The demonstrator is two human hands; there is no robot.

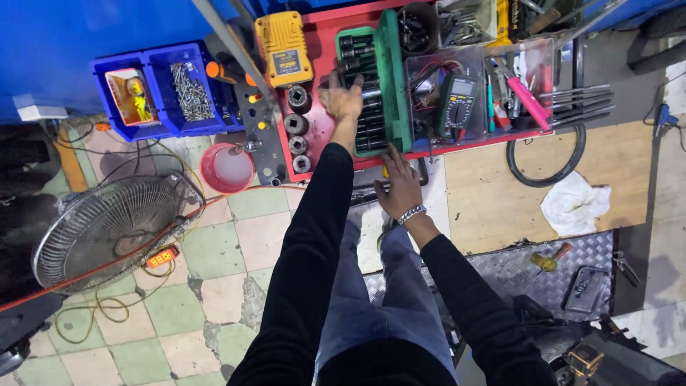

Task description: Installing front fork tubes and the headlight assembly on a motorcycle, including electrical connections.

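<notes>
Red tray (323,134) | left hand (341,100) fingers spread on it | right hand (400,187) fingers loose, empty

Both arms reach forward in long black sleeves. The left arm is stretched out nearly straight, its hand (341,100) far ahead, back turned up, fingers spread and bent slightly down with nothing in its grip. The right arm is bent at the elbow and reaches less far; its hand (400,187) lies lower and nearer the body, palm down, fingers extended together, a metal bracelet (411,214) around the wrist.
</notes>
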